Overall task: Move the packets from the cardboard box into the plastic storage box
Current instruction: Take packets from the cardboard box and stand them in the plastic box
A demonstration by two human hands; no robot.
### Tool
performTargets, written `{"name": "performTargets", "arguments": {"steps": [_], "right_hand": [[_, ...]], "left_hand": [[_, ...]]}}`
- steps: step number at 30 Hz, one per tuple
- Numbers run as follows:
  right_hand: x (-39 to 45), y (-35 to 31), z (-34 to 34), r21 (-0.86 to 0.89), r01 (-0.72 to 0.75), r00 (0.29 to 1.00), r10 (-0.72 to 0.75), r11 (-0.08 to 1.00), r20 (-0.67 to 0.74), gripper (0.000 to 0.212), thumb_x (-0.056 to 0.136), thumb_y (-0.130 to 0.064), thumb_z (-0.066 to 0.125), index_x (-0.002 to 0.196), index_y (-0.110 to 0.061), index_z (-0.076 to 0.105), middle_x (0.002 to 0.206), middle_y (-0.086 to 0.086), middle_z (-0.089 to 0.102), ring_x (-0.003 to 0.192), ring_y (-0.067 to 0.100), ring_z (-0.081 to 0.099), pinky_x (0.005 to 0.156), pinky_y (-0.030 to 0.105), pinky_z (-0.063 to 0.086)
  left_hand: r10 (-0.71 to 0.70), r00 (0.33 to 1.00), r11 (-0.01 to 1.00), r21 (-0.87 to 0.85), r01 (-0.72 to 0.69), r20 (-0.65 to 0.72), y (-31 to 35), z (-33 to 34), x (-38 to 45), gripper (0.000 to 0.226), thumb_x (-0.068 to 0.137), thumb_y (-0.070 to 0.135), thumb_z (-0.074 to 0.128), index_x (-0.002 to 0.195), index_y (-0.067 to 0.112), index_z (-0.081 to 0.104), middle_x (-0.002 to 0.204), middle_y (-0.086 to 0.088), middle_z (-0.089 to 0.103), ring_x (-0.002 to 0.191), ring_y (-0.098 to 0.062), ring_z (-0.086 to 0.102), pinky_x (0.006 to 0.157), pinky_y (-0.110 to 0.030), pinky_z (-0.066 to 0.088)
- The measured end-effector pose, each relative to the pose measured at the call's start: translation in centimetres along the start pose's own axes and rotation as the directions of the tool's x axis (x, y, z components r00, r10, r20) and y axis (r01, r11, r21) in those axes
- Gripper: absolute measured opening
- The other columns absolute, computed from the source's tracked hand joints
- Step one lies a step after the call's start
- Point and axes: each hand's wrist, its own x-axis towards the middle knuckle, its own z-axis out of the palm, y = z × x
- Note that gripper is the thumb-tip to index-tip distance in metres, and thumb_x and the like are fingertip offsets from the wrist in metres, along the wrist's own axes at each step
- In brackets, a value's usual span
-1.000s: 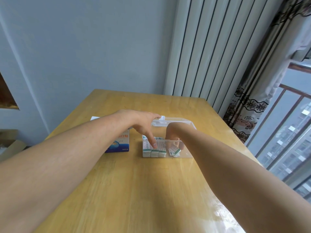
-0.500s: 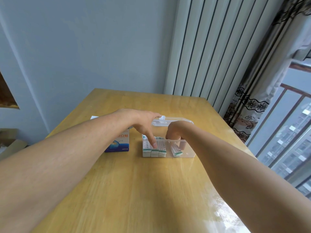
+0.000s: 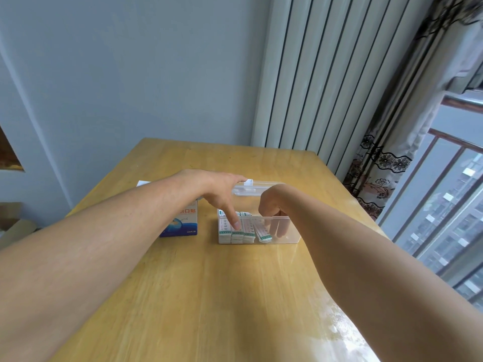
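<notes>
White, green-banded paper packets (image 3: 236,229) fill the clear plastic storage box (image 3: 290,235); the cardboard box (image 3: 187,222) is blue-and-white with orange lettering; the honey-coloured wooden table (image 3: 209,296) shows pale grain.

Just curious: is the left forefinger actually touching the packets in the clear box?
Touching. The head view shows the left hand with its forefinger tip pressed on the upright packets inside the plastic storage box.

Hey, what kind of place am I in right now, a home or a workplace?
Probably a room in a high-rise flat: a wooden table stands by a patterned curtain, and a railed window looks out on tower blocks.
</notes>
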Motion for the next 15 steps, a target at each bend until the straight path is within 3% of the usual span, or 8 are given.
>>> {"name": "performTargets", "arguments": {"steps": [3, 7, 11, 15], "right_hand": [[0.43, 0.27, -0.34, 0.022, -0.011, 0.999, 0.01, 1.0, 0.044, 0.037, 0.099, -0.007, 0.028, 0.12, 0.003, 0.057, 0.1, 0.014, 0.079, 0.093, 0.029, 0.077, 0.098, 0.048, 0.056], [0.37, 0.14, -0.37, 0.007, 0.0, 0.995, -0.001, 1.0, 0.097, 0.038, 0.097, -0.008, 0.037, 0.126, 0.004, 0.059, 0.107, 0.013, 0.077, 0.101, 0.027, 0.075, 0.1, 0.048, 0.055], [-0.32, -0.19, -0.06, -0.008, 0.018, 0.999, -0.018, 1.0, 0.031, 0.038, 0.098, -0.01, 0.034, 0.135, -0.002, 0.045, 0.097, 0.005, 0.08, 0.09, 0.02, 0.078, 0.088, 0.044, 0.059], [-0.5, -0.08, -0.21, -0.011, 0.035, 0.999, -0.035, 0.999, -0.008, 0.029, 0.101, -0.013, 0.042, 0.122, -0.005, 0.06, 0.091, 0.001, 0.08, 0.084, 0.017, 0.078, 0.08, 0.043, 0.061]], "left_hand": [[-0.001, 1.0, 1.0, 0.001, 0.001, 0.001, 0.1, -0.01, -0.05, 0.137, 0.058, 0.055, 0.093, 0.161, 0.035, 0.005, 0.167, 0.006, 0.022, 0.15, -0.026, 0.029, 0.119, -0.044, 0.032], [-0.006, 1.0, 1.0, -0.004, 0.006, 0.004, 0.15, -0.09, -0.03, 0.137, 0.058, 0.054, 0.093, 0.161, 0.036, 0.006, 0.167, 0.005, 0.022, 0.15, -0.026, 0.029, 0.119, -0.044, 0.032], [-0.008, 1.0, 1.0, -0.007, 0.008, 0.006, -0.09, 0.05, 0.05, 0.138, 0.056, 0.056, 0.093, 0.161, 0.036, 0.007, 0.166, 0.005, 0.024, 0.149, -0.027, 0.03, 0.119, -0.044, 0.033], [-0.009, 1.0, 1.0, -0.017, 0.008, -0.002, -0.14, 0.09, 0.04, 0.137, 0.056, 0.057, 0.093, 0.161, 0.036, 0.007, 0.166, 0.005, 0.024, 0.15, -0.027, 0.03, 0.119, -0.044, 0.032]]}}
